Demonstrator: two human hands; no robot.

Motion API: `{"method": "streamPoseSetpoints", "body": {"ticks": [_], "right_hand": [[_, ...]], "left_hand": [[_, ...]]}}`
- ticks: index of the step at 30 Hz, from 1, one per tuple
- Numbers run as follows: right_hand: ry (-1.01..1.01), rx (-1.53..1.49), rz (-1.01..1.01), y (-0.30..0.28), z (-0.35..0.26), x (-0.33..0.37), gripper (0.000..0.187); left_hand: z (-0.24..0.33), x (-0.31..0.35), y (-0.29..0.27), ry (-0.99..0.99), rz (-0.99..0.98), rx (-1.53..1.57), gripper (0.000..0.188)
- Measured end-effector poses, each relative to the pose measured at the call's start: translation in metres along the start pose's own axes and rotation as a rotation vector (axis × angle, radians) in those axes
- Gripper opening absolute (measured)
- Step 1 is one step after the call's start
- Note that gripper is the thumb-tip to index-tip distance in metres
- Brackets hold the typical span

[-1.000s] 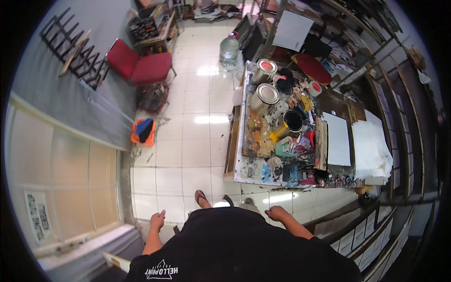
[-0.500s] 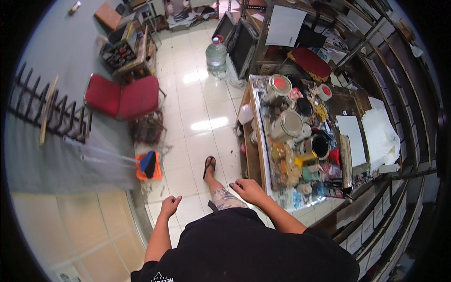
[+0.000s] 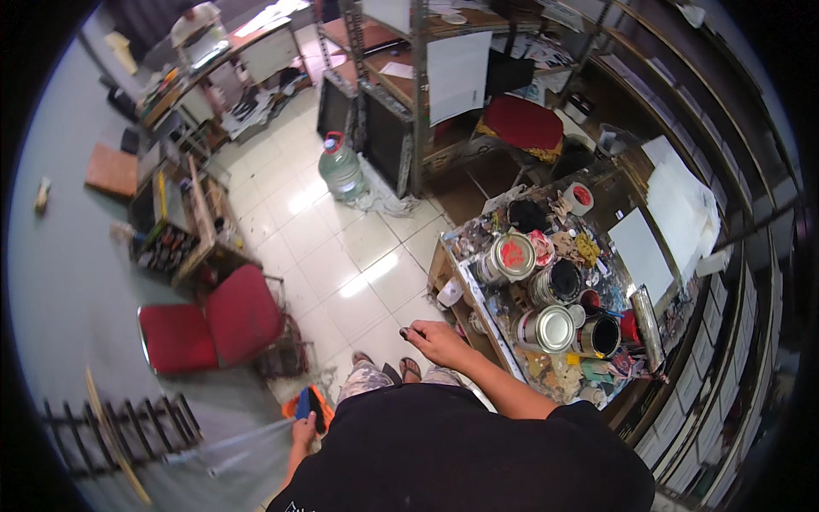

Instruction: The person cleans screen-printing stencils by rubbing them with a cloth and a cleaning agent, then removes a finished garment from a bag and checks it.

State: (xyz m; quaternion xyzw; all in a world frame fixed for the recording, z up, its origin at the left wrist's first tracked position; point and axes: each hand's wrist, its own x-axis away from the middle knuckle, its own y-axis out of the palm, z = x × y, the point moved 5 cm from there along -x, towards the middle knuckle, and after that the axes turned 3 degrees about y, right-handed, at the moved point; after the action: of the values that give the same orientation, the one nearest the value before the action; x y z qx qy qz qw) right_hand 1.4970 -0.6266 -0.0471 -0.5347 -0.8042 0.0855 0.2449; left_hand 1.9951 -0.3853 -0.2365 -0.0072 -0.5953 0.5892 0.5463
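Observation:
My right hand (image 3: pixel 437 341) hovers left of the paint-stained table (image 3: pixel 488 309), its fingers curled in a pinch. Something small and dark shows at its fingertips; whether this is a held thing or a stain is unclear. Lower down, my left hand (image 3: pixel 303 431) hangs at my side with its fingers closed. It overlaps in view with a blue broom head (image 3: pixel 309 403) and an orange dustpan (image 3: pixel 293 403) on the floor; contact cannot be made out. On the table, nearest my right hand, stand a can with a red-smeared lid (image 3: pixel 513 254) and a silver can (image 3: pixel 553 329).
Open cans of black paint (image 3: pixel 604 336) and white sheets (image 3: pixel 640 256) share the table. A red chair (image 3: pixel 243 311) and a black rack (image 3: pixel 128 431) stand left. Ahead are a water jug (image 3: pixel 341 171), black framed panels (image 3: pixel 388 136) and a person (image 3: pixel 194 26) at a far desk.
The view has turned right and I have moved forward. The far desk and person have come into view. My left hand has lowered, and both feet now show.

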Motion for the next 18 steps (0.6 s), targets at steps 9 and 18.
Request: {"method": "streamPoseSetpoints", "body": {"ticks": [9,18], "right_hand": [[0.21,-0.212,0.206,-0.025,-0.007,-0.154,0.045],[0.233,-0.217,0.558,-0.107,-0.055,-0.267,0.039]], "left_hand": [[0.121,-0.274,-0.084,0.234,-0.114,-0.301,0.07],[0.411,-0.436,-0.215,0.529,-0.127,-0.393,0.07]]}}
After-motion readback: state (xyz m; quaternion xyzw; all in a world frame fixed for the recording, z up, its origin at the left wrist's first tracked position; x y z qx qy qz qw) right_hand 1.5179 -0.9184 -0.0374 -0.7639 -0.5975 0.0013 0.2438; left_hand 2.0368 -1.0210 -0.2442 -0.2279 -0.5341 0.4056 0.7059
